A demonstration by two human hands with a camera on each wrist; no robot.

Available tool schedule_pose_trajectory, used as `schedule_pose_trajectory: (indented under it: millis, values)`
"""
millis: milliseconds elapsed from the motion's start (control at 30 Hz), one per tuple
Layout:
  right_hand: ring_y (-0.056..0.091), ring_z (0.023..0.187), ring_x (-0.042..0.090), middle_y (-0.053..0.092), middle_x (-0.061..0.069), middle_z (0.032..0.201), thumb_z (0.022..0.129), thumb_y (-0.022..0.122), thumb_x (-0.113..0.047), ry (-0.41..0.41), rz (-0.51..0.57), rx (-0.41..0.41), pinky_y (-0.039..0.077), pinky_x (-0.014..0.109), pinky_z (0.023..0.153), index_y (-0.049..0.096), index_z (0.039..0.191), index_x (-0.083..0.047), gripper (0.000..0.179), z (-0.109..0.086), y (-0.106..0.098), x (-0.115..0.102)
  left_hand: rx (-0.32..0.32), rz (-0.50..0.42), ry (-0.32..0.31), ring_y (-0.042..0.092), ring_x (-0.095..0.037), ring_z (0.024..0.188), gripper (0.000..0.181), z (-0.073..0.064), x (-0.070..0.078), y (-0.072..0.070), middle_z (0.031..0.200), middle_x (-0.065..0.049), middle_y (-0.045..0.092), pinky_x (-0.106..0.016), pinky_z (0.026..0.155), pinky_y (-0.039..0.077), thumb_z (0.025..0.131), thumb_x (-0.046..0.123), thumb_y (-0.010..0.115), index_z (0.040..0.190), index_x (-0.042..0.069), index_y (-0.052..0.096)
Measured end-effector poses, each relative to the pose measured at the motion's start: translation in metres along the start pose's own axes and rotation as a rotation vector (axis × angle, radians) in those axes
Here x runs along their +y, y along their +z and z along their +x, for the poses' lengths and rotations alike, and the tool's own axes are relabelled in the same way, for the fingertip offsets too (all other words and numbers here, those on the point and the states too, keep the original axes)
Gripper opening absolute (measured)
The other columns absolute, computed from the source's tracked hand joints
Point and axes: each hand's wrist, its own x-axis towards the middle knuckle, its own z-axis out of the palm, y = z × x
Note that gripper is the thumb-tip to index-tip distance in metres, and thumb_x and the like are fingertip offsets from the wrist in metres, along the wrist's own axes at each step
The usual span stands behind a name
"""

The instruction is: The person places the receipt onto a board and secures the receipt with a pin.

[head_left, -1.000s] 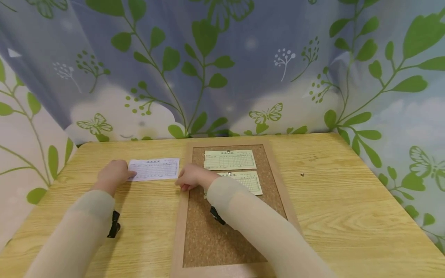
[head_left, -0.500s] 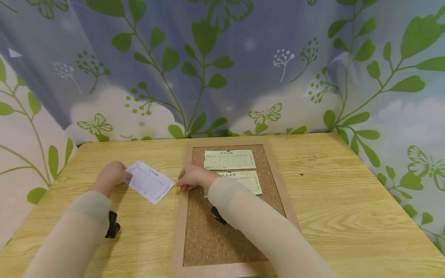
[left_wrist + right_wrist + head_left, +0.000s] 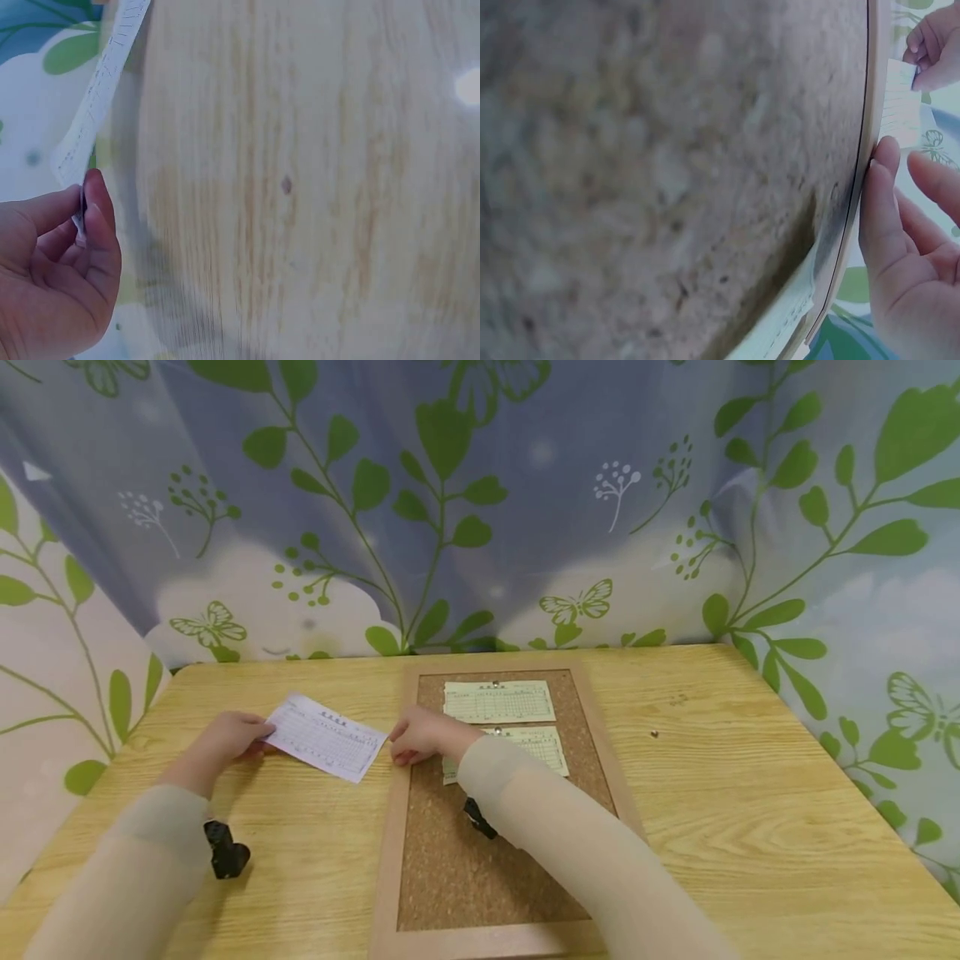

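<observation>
The bench is supporting a cork board bearing two green slips. Left of the board, a white slip is extending over the bench, the left hand pinching one end; the right hand's fingers, released, are curving near the other.

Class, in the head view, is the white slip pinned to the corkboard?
No, the left hand holds the white slip above the table, left of the corkboard.

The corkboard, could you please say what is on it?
Two pale green forms, each with a pin at top. The right arm hides part of the lower form; both forms cover some of the corkboard.
</observation>
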Motion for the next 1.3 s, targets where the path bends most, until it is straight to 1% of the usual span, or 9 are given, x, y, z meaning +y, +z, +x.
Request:
schedule_pose_trajectory:
  millis: [200, 400, 467, 700, 833, 900, 1000, 1167, 1300]
  values:
    - [0.061, 0.066, 0.012, 0.067, 0.009, 0.077, 0.089, 0.061, -0.003, -0.006, 0.077, -0.002, 0.051, 0.022, 0.062, 0.060, 0.115, 0.007, 0.028, -0.002, -0.003, 0.002, -0.034, -0.185, 0.022, 0.056, -0.005, 0.061, 0.037, -0.009, -0.001, -0.004, 0.069, 0.005, 0.060, -0.022, 0.060, 0.049, 0.099, 0.011, 0.045, 0.122, -0.017, 0.042]
    - [0.062, 0.067, 0.014, 0.069, 0.015, 0.083, 0.088, 0.063, -0.005, -0.018, 0.185, 0.025, 0.052, 0.024, 0.064, 0.067, 0.100, 0.007, 0.018, -0.001, 0.000, 0.003, -0.045, -0.274, 0.005, 0.057, -0.004, 0.063, 0.043, -0.017, 0.003, -0.004, 0.071, 0.006, 0.062, -0.020, 0.062, 0.050, 0.099, 0.015, 0.045, 0.128, -0.016, 0.038]
    - [0.063, 0.068, 0.015, 0.069, 0.017, 0.085, 0.088, 0.064, -0.006, -0.013, 0.230, 0.031, 0.053, 0.025, 0.065, 0.067, 0.099, 0.007, 0.018, 0.000, 0.001, 0.003, -0.043, -0.287, -0.002, 0.058, -0.004, 0.064, 0.043, -0.020, 0.005, -0.003, 0.072, 0.005, 0.063, -0.020, 0.063, 0.050, 0.099, 0.016, 0.046, 0.129, -0.014, 0.039]
    - [0.062, 0.063, 0.014, 0.065, 0.011, 0.076, 0.087, 0.064, -0.004, 0.016, 0.366, 0.073, 0.052, 0.023, 0.062, 0.065, 0.097, 0.008, 0.015, 0.006, 0.003, 0.004, -0.061, -0.310, 0.005, 0.057, -0.006, 0.069, 0.032, -0.026, 0.008, 0.003, 0.075, 0.004, 0.062, -0.021, 0.065, 0.050, 0.099, 0.018, 0.046, 0.119, -0.008, 0.047]
    - [0.059, 0.058, 0.011, 0.063, 0.009, 0.071, 0.089, 0.062, -0.003, 0.013, 0.390, 0.129, 0.051, 0.021, 0.058, 0.062, 0.086, 0.004, 0.007, 0.008, 0.004, 0.004, -0.074, -0.325, 0.001, 0.058, -0.007, 0.070, 0.037, -0.029, 0.009, 0.005, 0.078, 0.004, 0.064, -0.021, 0.065, 0.049, 0.099, 0.018, 0.047, 0.124, -0.009, 0.045]
    - [0.058, 0.056, 0.011, 0.061, 0.009, 0.069, 0.089, 0.061, -0.002, 0.009, 0.387, 0.154, 0.051, 0.021, 0.057, 0.059, 0.078, 0.002, 0.011, 0.007, 0.004, 0.004, -0.086, -0.334, -0.007, 0.058, -0.007, 0.070, 0.039, -0.031, 0.009, 0.006, 0.078, 0.003, 0.065, -0.021, 0.065, 0.049, 0.099, 0.018, 0.048, 0.125, -0.010, 0.043]
    - [0.057, 0.055, 0.011, 0.059, 0.008, 0.067, 0.088, 0.062, 0.000, -0.003, 0.397, 0.175, 0.052, 0.023, 0.059, 0.055, 0.072, 0.000, 0.018, 0.006, 0.003, 0.005, -0.106, -0.339, -0.012, 0.059, -0.008, 0.070, 0.035, -0.034, 0.009, 0.007, 0.079, 0.002, 0.065, -0.022, 0.066, 0.050, 0.098, 0.018, 0.049, 0.121, -0.008, 0.047]
    - [0.057, 0.056, 0.011, 0.058, 0.007, 0.068, 0.088, 0.062, 0.001, -0.027, 0.430, 0.165, 0.054, 0.026, 0.066, 0.058, 0.075, 0.001, 0.013, 0.003, 0.001, 0.006, -0.145, -0.330, -0.026, 0.059, -0.008, 0.067, 0.026, -0.038, 0.004, 0.005, 0.079, -0.001, 0.066, -0.022, 0.064, 0.051, 0.097, 0.019, 0.052, 0.109, -0.004, 0.055]
    - [0.057, 0.056, 0.010, 0.058, 0.007, 0.068, 0.087, 0.062, 0.001, -0.033, 0.440, 0.153, 0.054, 0.026, 0.066, 0.061, 0.079, 0.004, 0.008, 0.001, -0.001, 0.009, -0.181, -0.341, -0.027, 0.060, -0.008, 0.068, 0.020, -0.045, 0.001, 0.005, 0.080, -0.001, 0.068, -0.022, 0.064, 0.051, 0.097, 0.021, 0.052, 0.100, 0.002, 0.060]
